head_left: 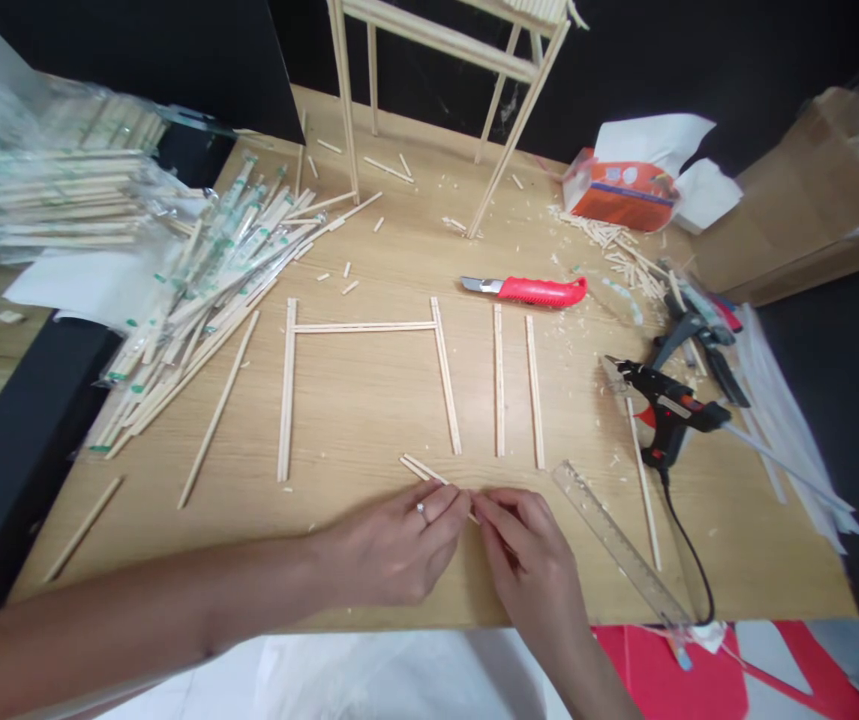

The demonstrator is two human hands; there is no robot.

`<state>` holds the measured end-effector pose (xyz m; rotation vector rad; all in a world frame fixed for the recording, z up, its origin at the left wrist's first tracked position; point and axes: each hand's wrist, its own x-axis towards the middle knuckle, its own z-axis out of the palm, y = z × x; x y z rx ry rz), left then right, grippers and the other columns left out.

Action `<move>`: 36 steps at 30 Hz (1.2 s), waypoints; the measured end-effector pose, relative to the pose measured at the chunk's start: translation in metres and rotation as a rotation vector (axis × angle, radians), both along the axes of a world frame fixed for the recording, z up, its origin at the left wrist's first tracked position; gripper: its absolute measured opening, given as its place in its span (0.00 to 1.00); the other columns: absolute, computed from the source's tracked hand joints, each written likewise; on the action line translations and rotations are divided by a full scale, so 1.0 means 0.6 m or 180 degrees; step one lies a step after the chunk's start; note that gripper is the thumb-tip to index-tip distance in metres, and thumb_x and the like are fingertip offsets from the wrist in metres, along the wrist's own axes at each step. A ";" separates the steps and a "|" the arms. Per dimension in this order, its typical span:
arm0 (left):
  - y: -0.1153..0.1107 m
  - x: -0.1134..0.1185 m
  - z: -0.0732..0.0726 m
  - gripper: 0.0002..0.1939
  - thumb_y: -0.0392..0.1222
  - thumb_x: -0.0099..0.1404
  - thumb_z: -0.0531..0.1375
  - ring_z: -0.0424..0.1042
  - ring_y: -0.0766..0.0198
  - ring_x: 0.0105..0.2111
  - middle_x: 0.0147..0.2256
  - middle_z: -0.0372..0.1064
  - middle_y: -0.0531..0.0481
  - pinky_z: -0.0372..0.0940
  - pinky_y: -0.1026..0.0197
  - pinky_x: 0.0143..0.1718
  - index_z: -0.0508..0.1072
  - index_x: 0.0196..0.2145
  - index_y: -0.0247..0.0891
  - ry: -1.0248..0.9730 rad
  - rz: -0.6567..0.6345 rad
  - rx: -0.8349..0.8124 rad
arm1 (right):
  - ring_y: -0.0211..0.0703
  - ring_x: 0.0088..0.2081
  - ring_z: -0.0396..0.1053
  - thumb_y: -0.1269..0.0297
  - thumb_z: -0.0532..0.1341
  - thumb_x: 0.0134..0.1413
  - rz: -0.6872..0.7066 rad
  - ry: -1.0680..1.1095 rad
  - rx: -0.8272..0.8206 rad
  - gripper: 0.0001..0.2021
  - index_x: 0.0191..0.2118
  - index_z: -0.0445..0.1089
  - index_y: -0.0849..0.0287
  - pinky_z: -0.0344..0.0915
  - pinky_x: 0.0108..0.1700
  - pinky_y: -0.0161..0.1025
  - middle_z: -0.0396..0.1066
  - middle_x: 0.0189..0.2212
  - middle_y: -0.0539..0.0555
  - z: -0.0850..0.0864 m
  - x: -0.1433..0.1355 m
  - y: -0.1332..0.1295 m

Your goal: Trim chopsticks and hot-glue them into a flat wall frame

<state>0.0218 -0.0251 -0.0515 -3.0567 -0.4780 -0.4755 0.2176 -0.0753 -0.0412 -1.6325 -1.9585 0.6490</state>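
Observation:
Near the front edge of the table, my left hand (406,545) and my right hand (530,545) come together, both with fingers pinched on a pair of thin wooden sticks (423,468). The sticks' far ends poke out past my left fingers; a short bit shows between the hands, and the rest is hidden. Just beyond lies an H-like frame of joined sticks, with a left leg (287,390), a crossbar (365,327) and a right leg (446,375). Two stick strips (499,380) (535,392) lie right of it. A clear ruler (616,540) rests beside my right hand.
A red utility knife (541,291) lies blade out. On the right are a black glue gun (673,405) with its cable, an orange tissue box (620,190) and a cardboard box (796,190). Wrapped chopsticks (196,290) pile up at left. A tall stick structure (440,38) stands behind.

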 end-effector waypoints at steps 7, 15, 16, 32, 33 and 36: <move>0.001 -0.002 0.002 0.18 0.31 0.63 0.51 0.70 0.52 0.46 0.49 0.70 0.35 0.60 0.51 0.52 0.70 0.49 0.24 0.0018 0.0017 0.0060 | 0.43 0.40 0.67 0.74 0.53 0.60 -0.0065 -0.0019 -0.0173 0.13 0.47 0.70 0.56 0.68 0.42 0.42 0.68 0.37 0.56 0.003 0.001 0.004; -0.005 -0.004 0.025 0.18 0.31 0.63 0.52 0.70 0.54 0.45 0.49 0.70 0.35 0.63 0.53 0.48 0.69 0.50 0.24 0.0173 0.0108 0.0056 | 0.42 0.39 0.68 0.72 0.56 0.60 -0.0161 -0.0064 -0.0143 0.08 0.41 0.71 0.58 0.68 0.42 0.39 0.69 0.36 0.55 0.007 0.000 0.007; -0.005 -0.005 0.026 0.18 0.31 0.63 0.52 0.70 0.54 0.45 0.48 0.70 0.35 0.63 0.53 0.48 0.69 0.50 0.24 0.0177 0.0097 0.0075 | 0.42 0.39 0.68 0.71 0.56 0.59 -0.0160 -0.0070 -0.0136 0.08 0.41 0.71 0.58 0.68 0.42 0.39 0.69 0.36 0.55 0.007 0.000 0.007; -0.017 -0.010 0.024 0.15 0.29 0.62 0.52 0.72 0.55 0.40 0.42 0.73 0.36 0.65 0.54 0.44 0.73 0.43 0.24 0.0012 0.0142 0.0114 | 0.43 0.40 0.67 0.72 0.56 0.60 0.0004 -0.0181 -0.0218 0.08 0.43 0.70 0.58 0.66 0.44 0.41 0.69 0.37 0.56 0.007 0.006 0.002; -0.017 -0.010 0.024 0.15 0.29 0.61 0.52 0.72 0.55 0.40 0.43 0.73 0.35 0.65 0.54 0.44 0.73 0.44 0.24 -0.0005 0.0168 0.0130 | 0.43 0.40 0.67 0.72 0.56 0.60 0.0016 -0.0176 -0.0224 0.08 0.43 0.71 0.58 0.66 0.43 0.41 0.69 0.37 0.56 0.008 0.005 0.001; -0.018 -0.009 0.021 0.16 0.29 0.61 0.52 0.72 0.55 0.40 0.44 0.72 0.36 0.63 0.54 0.46 0.73 0.45 0.24 0.0052 0.0191 0.0125 | 0.43 0.39 0.68 0.72 0.56 0.59 0.0073 -0.0117 -0.0265 0.09 0.43 0.71 0.58 0.67 0.42 0.40 0.69 0.37 0.56 0.010 0.003 0.000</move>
